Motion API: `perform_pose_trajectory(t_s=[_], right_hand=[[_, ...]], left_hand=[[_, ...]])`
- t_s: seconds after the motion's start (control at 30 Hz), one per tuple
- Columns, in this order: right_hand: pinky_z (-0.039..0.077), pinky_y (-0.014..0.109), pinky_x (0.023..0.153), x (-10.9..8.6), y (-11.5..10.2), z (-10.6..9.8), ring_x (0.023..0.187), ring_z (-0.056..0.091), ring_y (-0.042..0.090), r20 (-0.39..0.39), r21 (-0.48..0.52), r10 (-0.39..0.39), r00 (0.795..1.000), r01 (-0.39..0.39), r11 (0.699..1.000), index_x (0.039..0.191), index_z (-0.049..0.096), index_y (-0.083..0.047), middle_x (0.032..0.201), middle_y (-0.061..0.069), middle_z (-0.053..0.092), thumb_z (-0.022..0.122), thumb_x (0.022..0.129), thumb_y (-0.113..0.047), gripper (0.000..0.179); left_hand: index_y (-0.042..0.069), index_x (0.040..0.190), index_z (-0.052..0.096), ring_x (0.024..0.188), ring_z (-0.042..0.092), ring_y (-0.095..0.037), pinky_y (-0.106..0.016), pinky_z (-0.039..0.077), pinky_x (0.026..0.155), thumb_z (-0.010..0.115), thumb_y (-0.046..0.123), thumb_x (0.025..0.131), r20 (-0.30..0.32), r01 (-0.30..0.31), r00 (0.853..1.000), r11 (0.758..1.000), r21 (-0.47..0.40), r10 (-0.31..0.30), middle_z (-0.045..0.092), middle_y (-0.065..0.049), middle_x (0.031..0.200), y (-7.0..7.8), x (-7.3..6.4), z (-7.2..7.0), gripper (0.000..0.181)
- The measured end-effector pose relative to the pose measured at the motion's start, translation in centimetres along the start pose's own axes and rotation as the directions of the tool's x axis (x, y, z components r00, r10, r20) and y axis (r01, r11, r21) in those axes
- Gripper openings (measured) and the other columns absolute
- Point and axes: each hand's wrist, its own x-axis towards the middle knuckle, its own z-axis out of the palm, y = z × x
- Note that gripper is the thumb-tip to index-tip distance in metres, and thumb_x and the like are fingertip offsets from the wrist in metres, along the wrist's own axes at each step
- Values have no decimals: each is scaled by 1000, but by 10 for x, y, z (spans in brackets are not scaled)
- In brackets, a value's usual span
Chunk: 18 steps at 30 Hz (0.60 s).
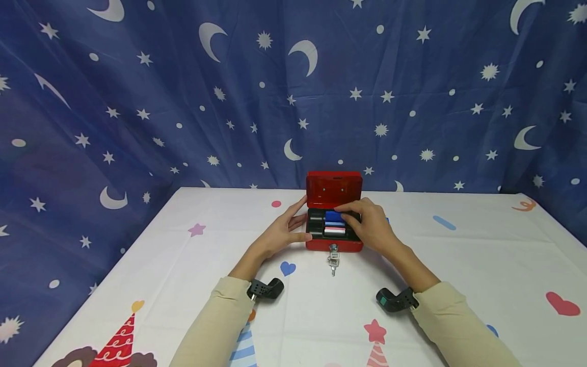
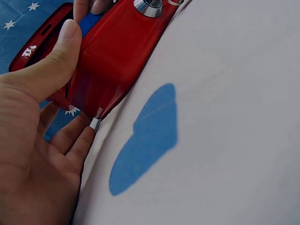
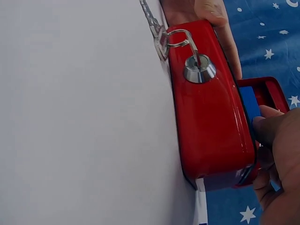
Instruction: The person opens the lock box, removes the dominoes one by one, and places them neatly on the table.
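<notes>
A small red cash box (image 1: 321,245) stands on the table with its lid (image 1: 334,191) raised at the back. Inside is a black tray (image 1: 315,224) with compartments. My left hand (image 1: 278,233) holds the box's left side, thumb at the front rim and fingers along the outer wall. With thumb and fingers, my right hand (image 1: 373,224) pinches a blue block (image 1: 333,216) in the tray's middle compartment. In front of that block lies a white-and-pink piece (image 1: 335,231). Keys (image 1: 333,262) hang from the lock (image 3: 199,70) on the front wall.
The table is covered by a white cloth (image 1: 435,265) printed with hearts, stars and party hats. Behind it hangs a dark blue curtain (image 1: 247,76) with moons and stars. Each wrist wears a black strap device (image 1: 266,289).
</notes>
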Motion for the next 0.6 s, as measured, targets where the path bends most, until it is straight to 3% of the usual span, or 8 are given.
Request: perform_pose_trajectory(t_s=[0.23, 0.6], right_hand=[[46, 34, 65, 1, 1, -7, 81, 52, 25, -8, -12, 5, 1000, -5, 1000, 110, 73, -11, 93, 7, 65, 69, 87, -5, 24], [42, 32, 58, 3, 6, -26, 72, 47, 20, -42, -24, 31, 999, -32, 999, 110, 74, -12, 90, 5, 67, 67, 89, -6, 23]], left_hand=[[39, 151, 22, 134, 39, -21, -36, 35, 106, 76, 6, 80, -33, -5, 999, 1000, 17, 6, 23, 2, 155, -8, 2, 0, 95], [36, 152, 21, 134, 39, -18, -32, 36, 106, 76, 6, 80, -35, 1, 999, 1000, 27, 0, 23, 3, 155, -6, 1, 1, 96]])
